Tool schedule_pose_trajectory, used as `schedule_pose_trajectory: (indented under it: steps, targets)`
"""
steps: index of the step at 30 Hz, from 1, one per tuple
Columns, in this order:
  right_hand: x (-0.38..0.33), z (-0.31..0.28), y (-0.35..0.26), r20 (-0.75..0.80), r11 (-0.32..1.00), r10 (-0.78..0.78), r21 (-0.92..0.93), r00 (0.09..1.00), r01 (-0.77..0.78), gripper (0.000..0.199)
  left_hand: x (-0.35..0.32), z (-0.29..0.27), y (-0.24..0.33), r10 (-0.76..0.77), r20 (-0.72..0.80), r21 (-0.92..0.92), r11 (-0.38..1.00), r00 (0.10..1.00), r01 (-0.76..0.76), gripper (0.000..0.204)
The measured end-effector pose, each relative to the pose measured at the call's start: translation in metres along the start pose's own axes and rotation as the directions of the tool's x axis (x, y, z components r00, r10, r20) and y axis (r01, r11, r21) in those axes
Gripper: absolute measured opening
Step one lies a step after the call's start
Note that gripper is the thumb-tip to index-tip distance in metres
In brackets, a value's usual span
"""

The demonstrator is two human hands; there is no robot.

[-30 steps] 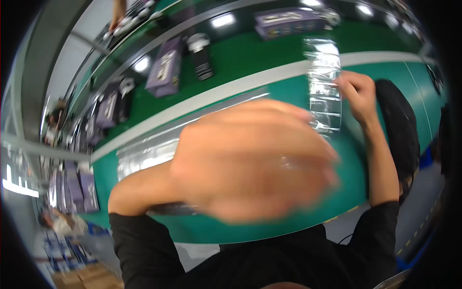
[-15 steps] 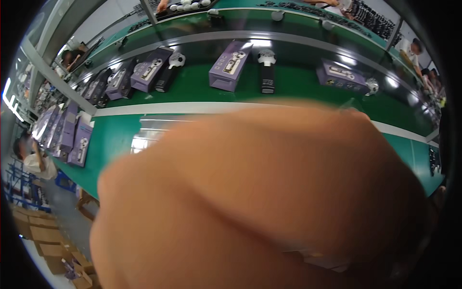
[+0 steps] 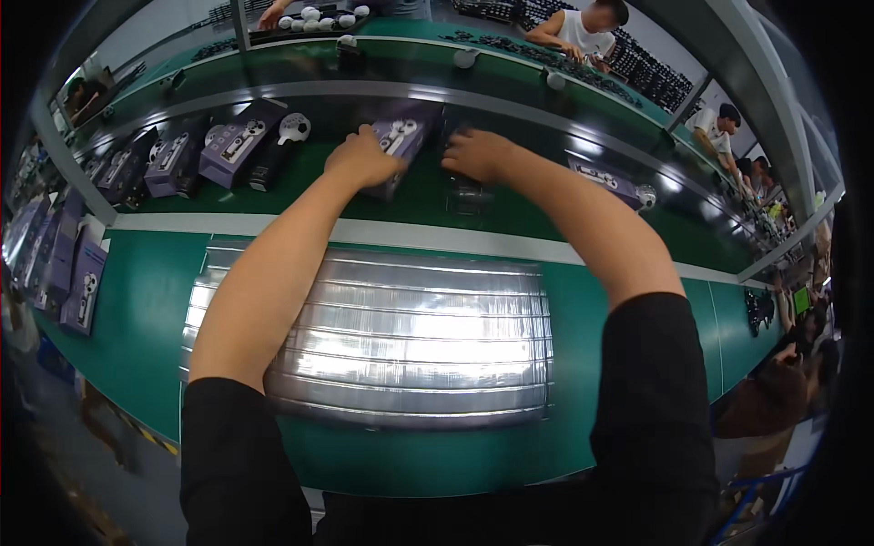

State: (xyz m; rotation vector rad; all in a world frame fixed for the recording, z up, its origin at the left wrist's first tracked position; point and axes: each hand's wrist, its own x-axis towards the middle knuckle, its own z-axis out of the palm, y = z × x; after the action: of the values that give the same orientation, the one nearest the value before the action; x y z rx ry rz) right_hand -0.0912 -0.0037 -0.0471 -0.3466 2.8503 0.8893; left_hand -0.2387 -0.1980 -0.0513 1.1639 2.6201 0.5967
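My left hand [image 3: 362, 162] is closed around a purple printed box [image 3: 401, 136], fingers along its left side and thumb toward its lower right. The box lies on the dark green conveyor belt [image 3: 537, 218] beyond my table. Just right of it, my right hand [image 3: 478, 156] is over a slim black item [image 3: 469, 197]; only that item's near end shows below the hand. Motion blurs the right fingers, so their grip is unclear. Between my forearms, a stack of clear plastic sleeves [image 3: 414, 341] with shiny bands lies flat on the green table.
More purple boxes [image 3: 241, 141] and a black item with a football-patterned head [image 3: 293, 129] stand left on the belt. Another purple box [image 3: 605, 185] lies right. Several boxes [image 3: 84, 282] lean at the table's left end. Metal posts [image 3: 68, 164] frame the belt. A person [image 3: 583, 36] works opposite.
My hand, which filled the view close up, has moved away. Both arms now stretch forward over the belt, the left hand on the purple box, the right over the black item.
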Motion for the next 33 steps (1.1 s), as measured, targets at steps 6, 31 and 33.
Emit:
schedule_pose_trajectory:
  steps: [6,31,33]
  targets:
    - [-0.019,-0.03,0.037,0.217,0.99,-0.137,0.046,0.966,0.13,0.046,0.003,-0.009,-0.017,0.034,0.014,0.032,0.999,0.999,-0.034,0.096]
    - [-0.08,-0.067,-0.023,-0.022,0.37,0.747,0.845,0.665,-0.387,0.036,-0.001,-0.008,-0.03,0.113,-0.357,0.044,0.994,0.927,-0.105,0.113]
    - [-0.082,-0.09,-0.074,0.298,0.12,0.677,0.857,0.672,-0.501,0.048,-0.001,-0.012,-0.046,0.086,-0.343,0.045,0.996,0.936,-0.075,0.11]
